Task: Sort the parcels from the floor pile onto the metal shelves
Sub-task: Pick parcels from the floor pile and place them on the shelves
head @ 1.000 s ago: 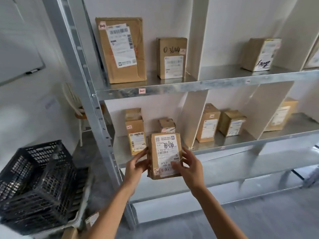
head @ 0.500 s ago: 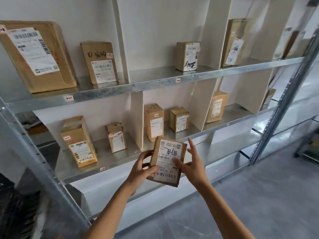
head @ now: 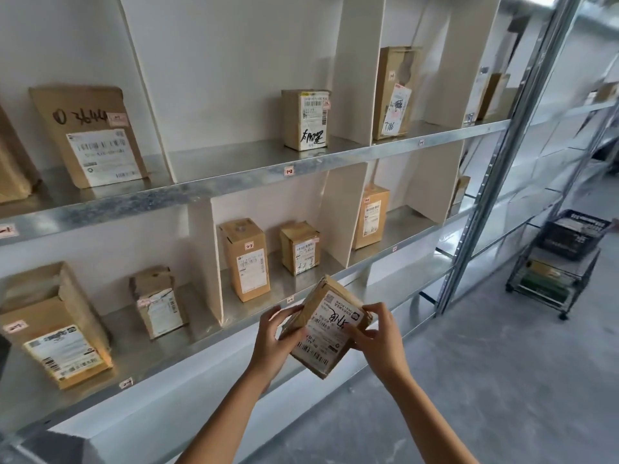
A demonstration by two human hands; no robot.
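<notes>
Brown cardboard parcel (head: 326,333), tilted with its white label facing the camera, is held between both grips in front of the lower metal shelf (head: 201,329). The left grip (head: 273,343) curls round its left edge. The right grip (head: 380,339) pinches the right edge with curled fingers. Beyond the grips, on that shelf, stand a tall box (head: 246,259) and a smaller box (head: 300,247), apart from the parcel.

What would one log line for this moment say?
stage: parcel not yet shelved | left hand: grips parcel | right hand: grips parcel | parcel: tilted, in front of lower shelf
</notes>
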